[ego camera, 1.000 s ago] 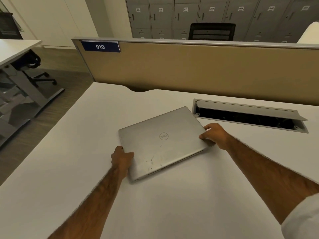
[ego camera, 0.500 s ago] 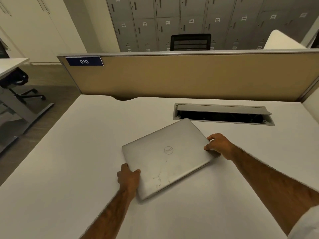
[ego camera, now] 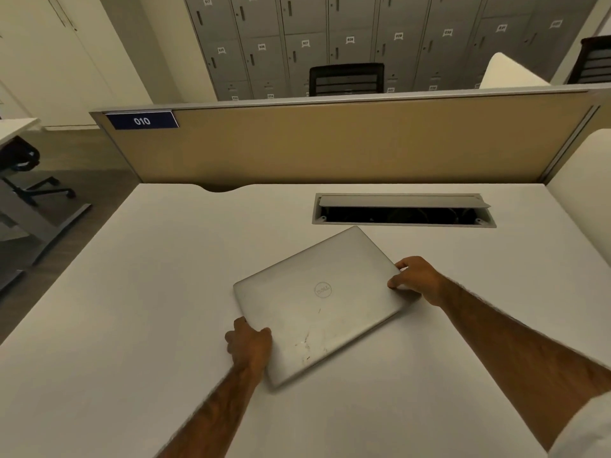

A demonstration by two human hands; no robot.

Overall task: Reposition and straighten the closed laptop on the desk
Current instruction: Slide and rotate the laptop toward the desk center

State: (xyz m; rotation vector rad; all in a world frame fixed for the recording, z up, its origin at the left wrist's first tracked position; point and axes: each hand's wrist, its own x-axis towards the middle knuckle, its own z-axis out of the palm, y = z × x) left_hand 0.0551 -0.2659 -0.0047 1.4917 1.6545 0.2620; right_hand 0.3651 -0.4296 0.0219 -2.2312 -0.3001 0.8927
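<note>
A closed silver laptop [ego camera: 322, 302] with a round logo and scratches on its lid lies flat on the white desk [ego camera: 132, 325]. It sits askew, its far corner pointing toward the cable hatch. My left hand [ego camera: 249, 347] grips its near-left edge, fingers curled over the side. At the right corner, my right hand [ego camera: 416, 279] holds the edge with fingertips on the lid.
An open cable hatch [ego camera: 403, 211] with a raised flap is set in the desk just beyond the laptop. A tan divider panel [ego camera: 330, 143] labelled 010 closes the desk's far edge. A white side panel [ego camera: 582, 193] stands at right. Lockers and chairs are behind.
The laptop has turned further counter-clockwise under both hands, its far corner now closer to the hatch. The head camera has tilted up, and both hands keep their hold.
</note>
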